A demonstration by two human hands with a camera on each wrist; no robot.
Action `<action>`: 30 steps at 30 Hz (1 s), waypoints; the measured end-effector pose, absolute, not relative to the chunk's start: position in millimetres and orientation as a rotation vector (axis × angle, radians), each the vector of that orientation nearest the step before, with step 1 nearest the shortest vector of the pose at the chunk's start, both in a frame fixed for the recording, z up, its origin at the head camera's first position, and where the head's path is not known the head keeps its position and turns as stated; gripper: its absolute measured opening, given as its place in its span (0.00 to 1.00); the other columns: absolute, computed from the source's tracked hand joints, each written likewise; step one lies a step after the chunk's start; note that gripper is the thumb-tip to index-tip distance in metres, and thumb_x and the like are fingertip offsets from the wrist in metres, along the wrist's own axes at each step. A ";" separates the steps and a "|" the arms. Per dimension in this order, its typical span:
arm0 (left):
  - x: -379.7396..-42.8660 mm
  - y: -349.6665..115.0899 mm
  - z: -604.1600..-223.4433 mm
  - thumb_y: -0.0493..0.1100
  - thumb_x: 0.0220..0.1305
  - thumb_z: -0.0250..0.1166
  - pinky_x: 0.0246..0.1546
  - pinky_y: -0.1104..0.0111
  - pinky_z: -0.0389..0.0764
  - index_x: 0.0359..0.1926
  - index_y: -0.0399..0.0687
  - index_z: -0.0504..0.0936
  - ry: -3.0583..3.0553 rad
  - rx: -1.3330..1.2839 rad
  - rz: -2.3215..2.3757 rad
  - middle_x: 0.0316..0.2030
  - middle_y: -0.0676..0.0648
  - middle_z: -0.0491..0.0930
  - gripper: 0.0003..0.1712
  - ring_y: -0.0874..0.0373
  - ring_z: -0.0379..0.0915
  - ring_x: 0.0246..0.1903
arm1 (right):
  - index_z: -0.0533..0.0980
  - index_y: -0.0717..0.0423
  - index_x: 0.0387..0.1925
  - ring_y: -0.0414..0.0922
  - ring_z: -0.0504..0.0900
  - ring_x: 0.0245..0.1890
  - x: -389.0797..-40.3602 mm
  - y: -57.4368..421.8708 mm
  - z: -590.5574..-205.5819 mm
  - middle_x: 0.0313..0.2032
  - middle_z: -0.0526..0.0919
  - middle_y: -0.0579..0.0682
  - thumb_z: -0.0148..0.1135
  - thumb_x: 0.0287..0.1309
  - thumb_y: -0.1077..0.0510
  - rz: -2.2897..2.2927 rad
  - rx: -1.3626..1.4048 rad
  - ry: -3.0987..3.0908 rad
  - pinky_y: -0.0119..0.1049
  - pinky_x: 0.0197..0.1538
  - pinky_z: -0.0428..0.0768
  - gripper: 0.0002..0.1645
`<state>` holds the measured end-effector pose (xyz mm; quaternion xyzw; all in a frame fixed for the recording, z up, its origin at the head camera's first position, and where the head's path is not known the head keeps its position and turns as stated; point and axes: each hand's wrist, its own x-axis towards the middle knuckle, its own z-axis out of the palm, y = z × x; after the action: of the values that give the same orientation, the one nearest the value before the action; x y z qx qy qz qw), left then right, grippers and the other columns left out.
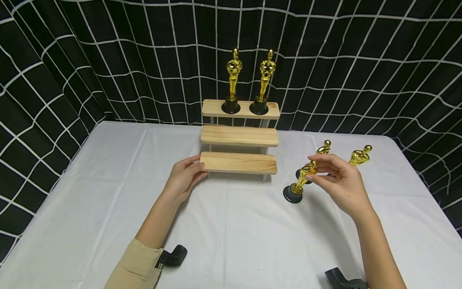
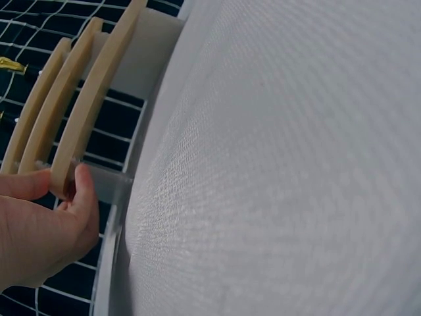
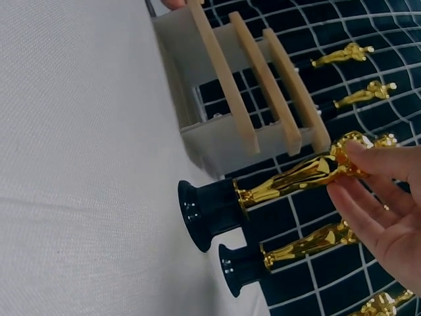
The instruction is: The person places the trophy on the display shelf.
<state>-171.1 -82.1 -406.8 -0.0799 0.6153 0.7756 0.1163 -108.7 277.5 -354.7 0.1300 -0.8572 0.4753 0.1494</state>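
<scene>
My left hand (image 1: 185, 176) pinches the left end of the lowest wooden step of a three-tier display stand (image 1: 238, 163), thumb above and fingers below in the head view. To the right of the stand, my right hand (image 1: 341, 182) holds a gold trophy figurine (image 1: 303, 178) by its upper body. Its round black base (image 3: 210, 214) points down toward the cloth, and the figurine leans slightly. On the top step stand two matching gold figurines, one left (image 1: 234, 76) and one right (image 1: 266, 76), both upright.
Behind my right hand are two more gold figurines, one nearer (image 1: 323, 147) and one farther right (image 1: 360, 155), each partly hidden by the hand. A white cloth (image 1: 252, 237) covers the table. Black fabric with a white grid (image 1: 162, 64) hangs behind and at the sides.
</scene>
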 end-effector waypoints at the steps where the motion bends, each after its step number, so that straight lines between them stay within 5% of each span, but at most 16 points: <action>1: -171.1 -82.1 -406.9 0.29 0.73 0.54 0.53 0.73 0.85 0.70 0.28 0.64 1.800 -0.234 2.272 0.64 0.31 0.66 0.26 0.60 0.76 0.41 | 0.77 0.68 0.53 0.30 0.81 0.42 -108.7 277.5 -354.7 0.46 0.80 0.31 0.72 0.48 0.78 1.362 0.371 -2.466 0.19 0.44 0.85 0.28; 11: -171.2 -82.1 -407.2 0.30 0.74 0.54 0.53 0.73 0.85 0.70 0.28 0.64 1.788 -0.240 2.279 0.64 0.31 0.66 0.26 0.60 0.77 0.42 | 0.77 0.64 0.56 0.29 0.80 0.42 -107.5 275.8 -353.0 0.46 0.81 0.39 0.73 0.48 0.76 1.296 0.310 -2.494 0.17 0.44 0.84 0.31; 30: -171.9 -81.8 -406.4 0.30 0.74 0.54 0.54 0.72 0.85 0.70 0.28 0.64 1.799 -0.251 2.267 0.63 0.31 0.67 0.26 0.59 0.77 0.43 | 0.77 0.65 0.55 0.31 0.81 0.42 -105.2 271.0 -346.2 0.46 0.80 0.36 0.73 0.48 0.76 1.312 0.305 -2.471 0.18 0.43 0.85 0.30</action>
<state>-171.9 -81.8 -406.4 -0.0859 0.6150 0.7749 0.1182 -105.2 271.0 -346.2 0.1070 -0.8663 0.4600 0.1628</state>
